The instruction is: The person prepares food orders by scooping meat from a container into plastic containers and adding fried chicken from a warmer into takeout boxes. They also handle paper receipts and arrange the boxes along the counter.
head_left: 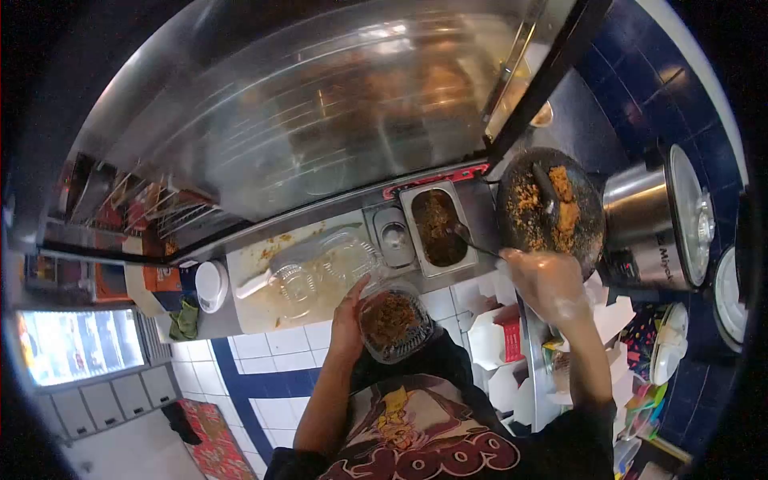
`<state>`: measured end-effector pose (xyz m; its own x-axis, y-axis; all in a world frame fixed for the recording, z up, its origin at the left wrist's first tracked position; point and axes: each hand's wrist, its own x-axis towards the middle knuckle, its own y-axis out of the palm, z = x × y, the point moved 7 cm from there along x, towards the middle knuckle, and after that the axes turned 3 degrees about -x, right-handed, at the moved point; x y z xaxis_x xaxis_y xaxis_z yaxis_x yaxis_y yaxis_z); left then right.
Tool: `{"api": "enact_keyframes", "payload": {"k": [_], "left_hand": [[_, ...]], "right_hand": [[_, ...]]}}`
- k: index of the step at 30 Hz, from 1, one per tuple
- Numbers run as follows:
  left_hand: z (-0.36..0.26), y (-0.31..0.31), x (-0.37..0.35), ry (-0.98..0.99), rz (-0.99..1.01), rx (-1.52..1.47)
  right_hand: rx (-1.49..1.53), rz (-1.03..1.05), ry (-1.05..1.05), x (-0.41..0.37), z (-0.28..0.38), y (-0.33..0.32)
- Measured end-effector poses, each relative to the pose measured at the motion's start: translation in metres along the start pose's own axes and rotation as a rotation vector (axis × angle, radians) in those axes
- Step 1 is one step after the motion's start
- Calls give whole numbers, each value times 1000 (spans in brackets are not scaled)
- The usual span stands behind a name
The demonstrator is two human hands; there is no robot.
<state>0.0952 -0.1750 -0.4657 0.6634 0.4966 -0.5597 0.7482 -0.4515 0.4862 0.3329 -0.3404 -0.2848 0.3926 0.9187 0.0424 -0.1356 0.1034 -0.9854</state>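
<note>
My left hand [346,326] grips a clear plastic container [424,334] by its left side, close in front of my shirt. Brown, shredded-looking food [390,318] lies inside it. Further right, my right hand [546,282] is closed around the handle of a dark spoon [482,245]. The spoon's head rests in the brown saucy food [436,220] of a rectangular steel pan [470,258]. Clear plastic containers or lids [348,254] lie on the white cutting board [248,320], beside a white-handled knife [254,285].
A dark round stone-like dish [512,172] holds orange-brown crumbs and a dark utensil. Right of it stands a steel cooker [650,220] with a glass lid. A smaller steel pan [394,236] adjoins the food pan. White cartons [484,344] sit below the counter; a steel-and-glass case rises behind it.
</note>
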Motion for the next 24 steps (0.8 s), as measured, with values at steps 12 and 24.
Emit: {"api": "enact_keyframes", "payload": {"k": [12,24], "left_hand": [[85,63,11,-406,245,-596],[77,84,43,-279,280,-679]], "right_hand": [[-169,228,-116,79,13,104],[448,-17,-328,51,-28,82]]}}
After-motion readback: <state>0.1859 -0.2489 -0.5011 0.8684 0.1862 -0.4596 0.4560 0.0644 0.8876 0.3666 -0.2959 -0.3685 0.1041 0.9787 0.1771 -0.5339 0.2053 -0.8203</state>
